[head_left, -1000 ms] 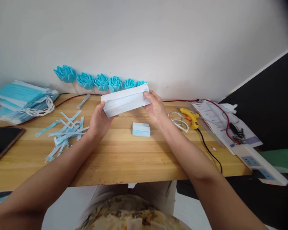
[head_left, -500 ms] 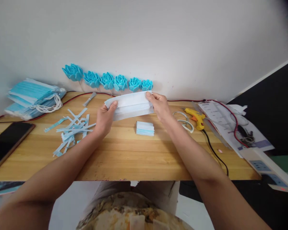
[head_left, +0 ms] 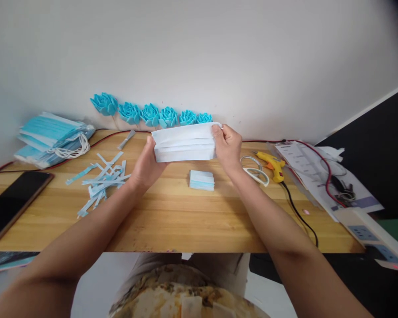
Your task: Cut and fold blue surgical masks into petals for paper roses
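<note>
A pleated face mask (head_left: pixel 185 143), white side toward me and with no ear loops showing, is stretched level above the table. My right hand (head_left: pixel 228 145) pinches its right end, thumb in front. At the left end, my left hand (head_left: pixel 147 163) is closed on the edge, its fingers hidden behind the sheet. Below the mask lies a small stack of folded white and blue pieces (head_left: pixel 201 181). To the left of my left hand is a loose heap of cut strips (head_left: pixel 102 181). Several blue fabric flowers (head_left: pixel 150 115) on thin stems lean against the wall behind.
At the back left lies a pack of blue masks (head_left: pixel 49 132), with a phone (head_left: pixel 16 198) in front. Scissors (head_left: pixel 257 174) and a yellow glue gun (head_left: pixel 274 165) lie right of my right arm. Further right are papers (head_left: pixel 313 176), keys (head_left: pixel 343 187) and a power strip (head_left: pixel 365 227).
The mask has shifted slightly right and is held more level. My left thumb has moved from its front face to its left edge. The whole view has shifted slightly.
</note>
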Demonstrator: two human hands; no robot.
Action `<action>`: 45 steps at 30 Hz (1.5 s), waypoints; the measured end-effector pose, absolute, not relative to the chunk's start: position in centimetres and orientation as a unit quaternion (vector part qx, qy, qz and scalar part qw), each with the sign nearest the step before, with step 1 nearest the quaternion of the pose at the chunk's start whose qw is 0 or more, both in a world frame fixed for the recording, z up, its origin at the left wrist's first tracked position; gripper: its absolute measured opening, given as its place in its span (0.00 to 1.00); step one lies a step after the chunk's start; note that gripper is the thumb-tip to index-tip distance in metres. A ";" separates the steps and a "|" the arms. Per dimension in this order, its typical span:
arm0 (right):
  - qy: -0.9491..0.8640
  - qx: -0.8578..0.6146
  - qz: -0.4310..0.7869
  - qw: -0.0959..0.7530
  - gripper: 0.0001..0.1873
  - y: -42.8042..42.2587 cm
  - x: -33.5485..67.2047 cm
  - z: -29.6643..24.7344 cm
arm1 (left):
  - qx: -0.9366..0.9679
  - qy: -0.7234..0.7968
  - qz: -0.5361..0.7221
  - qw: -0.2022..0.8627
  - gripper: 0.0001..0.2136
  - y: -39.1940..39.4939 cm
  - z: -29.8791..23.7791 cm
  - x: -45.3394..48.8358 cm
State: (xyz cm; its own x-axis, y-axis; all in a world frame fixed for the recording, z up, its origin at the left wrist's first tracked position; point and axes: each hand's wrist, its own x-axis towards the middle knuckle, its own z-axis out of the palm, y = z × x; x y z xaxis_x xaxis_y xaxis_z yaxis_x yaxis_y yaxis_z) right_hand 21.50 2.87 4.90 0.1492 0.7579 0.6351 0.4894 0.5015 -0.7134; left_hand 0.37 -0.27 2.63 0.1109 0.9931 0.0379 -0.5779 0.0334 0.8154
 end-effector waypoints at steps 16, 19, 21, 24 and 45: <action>-0.614 -0.498 0.230 0.567 0.23 1.0 19.1 3.3 | 0.263 0.289 0.594 0.703 0.19 -1.0 0.8 1.6; -0.611 -0.507 0.253 0.553 0.23 1.0 18.9 3.0 | 0.259 0.300 0.596 0.698 0.17 -0.7 0.7 1.3; -0.609 -0.520 0.251 0.544 0.25 1.2 18.9 2.8 | 0.249 0.310 0.599 0.695 0.19 -0.6 0.7 1.2; -0.611 -0.530 0.244 0.536 0.26 1.4 18.9 2.6 | 0.238 0.326 0.600 0.691 0.21 -0.6 0.8 1.2; -0.694 -0.523 0.118 0.480 0.24 1.5 19.3 1.2 | 0.179 0.381 0.666 0.616 0.12 0.3 0.3 -0.1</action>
State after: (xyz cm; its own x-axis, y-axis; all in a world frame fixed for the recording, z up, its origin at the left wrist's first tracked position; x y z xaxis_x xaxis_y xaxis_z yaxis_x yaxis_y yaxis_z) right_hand 19.31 1.52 1.25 0.0082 0.8398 0.5428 0.6127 0.4248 -0.6664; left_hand -0.07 0.28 0.26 -0.1764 0.9567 -0.2315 -0.6838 0.0501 0.7279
